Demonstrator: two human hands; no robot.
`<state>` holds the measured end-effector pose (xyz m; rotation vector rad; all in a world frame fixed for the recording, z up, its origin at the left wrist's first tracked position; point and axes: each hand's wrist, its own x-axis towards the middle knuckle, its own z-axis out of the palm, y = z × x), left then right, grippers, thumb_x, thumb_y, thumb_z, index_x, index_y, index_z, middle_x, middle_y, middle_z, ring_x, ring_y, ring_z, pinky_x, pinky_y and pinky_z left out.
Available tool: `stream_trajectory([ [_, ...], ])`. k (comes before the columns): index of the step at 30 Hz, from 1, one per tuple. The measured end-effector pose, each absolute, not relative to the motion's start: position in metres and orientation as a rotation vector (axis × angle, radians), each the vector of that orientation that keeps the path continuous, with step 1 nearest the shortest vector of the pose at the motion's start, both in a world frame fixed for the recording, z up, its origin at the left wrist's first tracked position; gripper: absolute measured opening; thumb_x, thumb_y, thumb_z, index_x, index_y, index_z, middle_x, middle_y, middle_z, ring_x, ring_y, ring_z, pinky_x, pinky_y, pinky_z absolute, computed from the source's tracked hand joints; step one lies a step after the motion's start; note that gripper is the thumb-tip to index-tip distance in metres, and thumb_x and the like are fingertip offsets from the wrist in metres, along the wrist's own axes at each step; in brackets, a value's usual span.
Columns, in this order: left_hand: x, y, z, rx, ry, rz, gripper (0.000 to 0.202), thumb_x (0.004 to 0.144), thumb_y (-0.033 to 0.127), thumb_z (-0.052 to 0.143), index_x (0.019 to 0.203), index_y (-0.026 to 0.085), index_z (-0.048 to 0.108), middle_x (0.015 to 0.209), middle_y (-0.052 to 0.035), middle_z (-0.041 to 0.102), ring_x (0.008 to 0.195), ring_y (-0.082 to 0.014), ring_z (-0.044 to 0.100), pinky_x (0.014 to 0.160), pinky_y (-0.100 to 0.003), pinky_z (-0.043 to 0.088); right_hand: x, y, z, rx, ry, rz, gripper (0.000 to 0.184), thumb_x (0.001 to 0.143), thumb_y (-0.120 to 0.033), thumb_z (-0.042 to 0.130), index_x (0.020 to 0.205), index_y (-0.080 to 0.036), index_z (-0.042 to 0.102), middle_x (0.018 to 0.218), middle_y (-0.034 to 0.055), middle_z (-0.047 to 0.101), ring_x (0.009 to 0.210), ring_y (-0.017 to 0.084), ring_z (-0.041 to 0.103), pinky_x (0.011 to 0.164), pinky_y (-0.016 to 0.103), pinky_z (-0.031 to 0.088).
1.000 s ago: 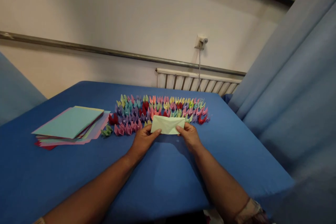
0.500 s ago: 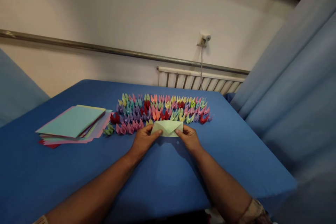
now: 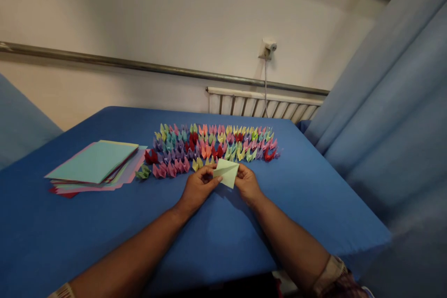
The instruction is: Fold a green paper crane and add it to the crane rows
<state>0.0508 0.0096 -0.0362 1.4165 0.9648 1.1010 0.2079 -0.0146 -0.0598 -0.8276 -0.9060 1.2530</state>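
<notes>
A pale green sheet of folding paper (image 3: pixel 227 174), creased into a small diamond-like shape, is held up over the table between both hands. My left hand (image 3: pixel 200 188) pinches its left corner, thumb in front and fingers behind. On the other side, my right hand (image 3: pixel 248 185) grips the right edge, its fingertips partly hidden behind the paper. Just beyond the hands stand rows of folded paper cranes (image 3: pixel 209 142) in red, pink, purple, yellow, green and blue. A single green crane (image 3: pixel 143 172) sits at the near left end of the rows.
A stack of coloured paper sheets (image 3: pixel 94 163), light blue on top, lies on the left of the blue-covered table (image 3: pixel 195 251). Behind are a wall rail (image 3: pixel 157 69), a radiator (image 3: pixel 258 102) and a socket with a cord (image 3: pixel 267 50). A blue curtain (image 3: pixel 391 102) hangs at the right.
The green paper has gone from a wide, envelope-like shape to a narrower diamond with a folded flap. My hands have drawn closer together. The view has shifted slightly.
</notes>
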Motion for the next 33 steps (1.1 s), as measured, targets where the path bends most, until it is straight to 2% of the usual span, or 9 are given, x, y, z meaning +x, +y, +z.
stream_trajectory([
  [4,0.05,0.008,-0.034,1.354,0.97,1.083,0.032,0.064,0.038,0.08,0.072,0.016,0.058,0.077,0.0003,0.064,0.07,-0.0133,0.058,0.069,-0.026,0.046,0.207,-0.016,-0.06,-0.822,-0.896,1.266,0.033,0.059,-0.03,0.086,0.084,-0.02,0.067,0.077,-0.0012,0.071,0.07,0.015,0.064,0.074,0.029,0.05],
  [7,0.049,0.008,-0.03,1.307,0.953,1.076,0.031,0.064,0.037,0.08,0.07,0.016,0.058,0.066,0.0041,0.058,0.063,-0.0108,0.053,0.064,-0.023,0.043,0.207,-0.017,-0.059,-0.844,-0.895,1.263,0.032,0.058,-0.033,0.087,0.08,-0.02,0.067,0.075,-0.0014,0.071,0.07,0.014,0.063,0.072,0.028,0.049],
  [18,0.045,0.006,-0.026,1.244,0.938,1.073,0.029,0.065,0.036,0.08,0.072,0.016,0.061,0.068,0.004,0.06,0.063,-0.0101,0.054,0.063,-0.021,0.042,0.212,-0.017,-0.065,-0.925,-1.037,1.261,0.031,0.062,-0.04,0.084,0.079,-0.021,0.067,0.074,-0.0014,0.066,0.067,0.014,0.058,0.07,0.029,0.046],
  [23,0.043,0.006,-0.026,1.372,0.95,1.041,0.028,0.064,0.036,0.08,0.073,0.016,0.061,0.068,0.0039,0.059,0.063,-0.0106,0.054,0.062,-0.022,0.043,0.231,-0.026,-0.061,-0.876,-1.213,1.379,0.039,0.066,-0.042,0.082,0.094,-0.019,0.07,0.083,0.0012,0.067,0.075,0.016,0.059,0.076,0.03,0.045],
  [26,0.042,0.006,-0.025,1.448,0.958,1.01,0.028,0.066,0.037,0.078,0.074,0.017,0.06,0.069,0.0032,0.059,0.064,-0.0116,0.055,0.062,-0.023,0.044,0.244,-0.033,-0.052,-0.829,-1.267,1.381,0.043,0.079,-0.055,0.068,0.099,-0.018,0.07,0.088,0.0049,0.066,0.081,0.018,0.059,0.078,0.031,0.044],
  [28,0.041,0.005,-0.025,1.516,0.968,0.985,0.026,0.069,0.037,0.076,0.075,0.017,0.06,0.07,0.0023,0.059,0.065,-0.0127,0.056,0.063,-0.024,0.045,0.247,-0.036,-0.047,-0.84,-1.297,1.351,0.05,0.082,-0.062,0.061,0.101,-0.017,0.069,0.087,0.0054,0.066,0.079,0.018,0.058,0.076,0.03,0.044],
  [30,0.04,0.005,-0.025,1.605,0.967,0.942,0.024,0.071,0.037,0.074,0.078,0.017,0.062,0.072,0.0011,0.061,0.067,-0.0139,0.057,0.064,-0.025,0.046,0.244,-0.035,-0.045,-0.886,-1.299,1.318,0.05,0.078,-0.064,0.065,0.099,-0.018,0.067,0.083,0.0033,0.065,0.074,0.016,0.057,0.071,0.028,0.044],
  [33,0.04,0.004,-0.026,1.684,0.947,0.907,0.024,0.072,0.035,0.074,0.085,0.017,0.064,0.077,-0.0012,0.064,0.072,-0.0162,0.061,0.068,-0.028,0.049,0.237,-0.032,-0.046,-0.998,-1.244,1.258,0.041,0.07,-0.057,0.075,0.082,-0.02,0.064,0.071,-0.0016,0.063,0.064,0.013,0.055,0.063,0.025,0.043],
])
